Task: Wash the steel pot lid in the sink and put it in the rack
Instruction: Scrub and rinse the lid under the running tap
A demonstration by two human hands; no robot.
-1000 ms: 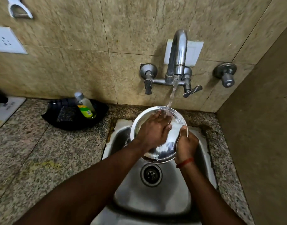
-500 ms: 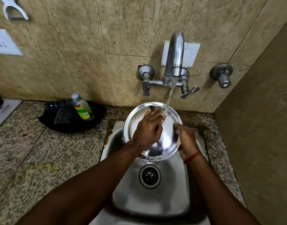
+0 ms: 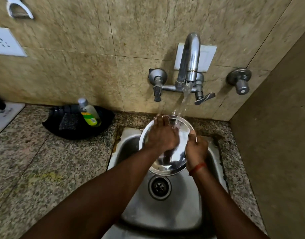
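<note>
The round steel pot lid [image 3: 176, 156] is held tilted above the steel sink [image 3: 181, 209], under the stream from the tap [image 3: 189, 57]. Gripping its right rim is my right hand [image 3: 196, 150], which has a red thread at the wrist. My left hand [image 3: 161, 135] lies flat on the lid's inner face, fingers spread toward the far rim, and covers much of the surface. Water strikes the lid just right of my left fingers. No rack is in view.
A black tray [image 3: 75, 130] with a scrub pad and a soap bottle [image 3: 89, 113] stands on the granite counter [image 3: 44, 169] left of the sink. The drain [image 3: 159, 187] lies below the lid. A side wall [image 3: 277, 152] closes off the right.
My left hand has slid up the lid toward its far rim while rubbing. My right hand's grip on the right rim has shifted slightly. Water keeps running.
</note>
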